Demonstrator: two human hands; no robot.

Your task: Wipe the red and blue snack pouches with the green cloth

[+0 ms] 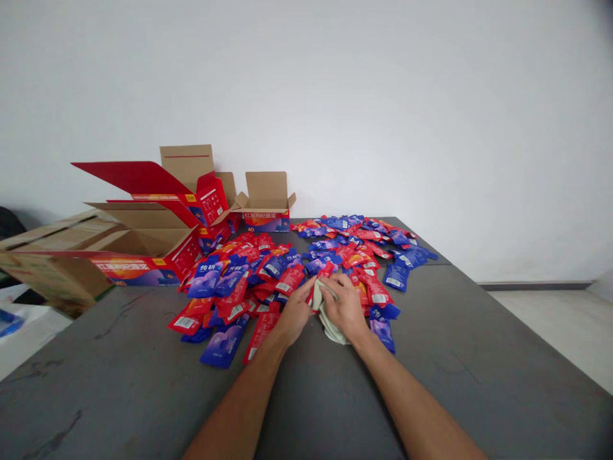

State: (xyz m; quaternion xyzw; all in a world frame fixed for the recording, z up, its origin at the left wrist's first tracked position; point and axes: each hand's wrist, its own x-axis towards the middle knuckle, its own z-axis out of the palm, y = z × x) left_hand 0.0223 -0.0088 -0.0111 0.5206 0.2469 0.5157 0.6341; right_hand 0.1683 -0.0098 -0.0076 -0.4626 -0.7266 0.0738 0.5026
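At the middle of the table my left hand (296, 312) grips a red pouch (327, 269), whose top end sticks out beyond my fingers. My right hand (345, 305) is closed on a pale greenish-white cloth (332, 327) and presses part of it against the pouch. The rest of the cloth hangs down below my right hand onto the table. Red and blue pouches (232, 278) lie heaped to the left of my hands. Another spread of such pouches (357, 246) lies beyond and to the right. A single blue pouch (382, 332) rests near my right forearm.
Open red-and-blue printed boxes stand at the left, one in front (143, 271), others behind, and one (266, 220) near the wall. A brown carton (57, 268) is beside the table's left edge. The dark grey table (460, 358) ends at the right above pale floor.
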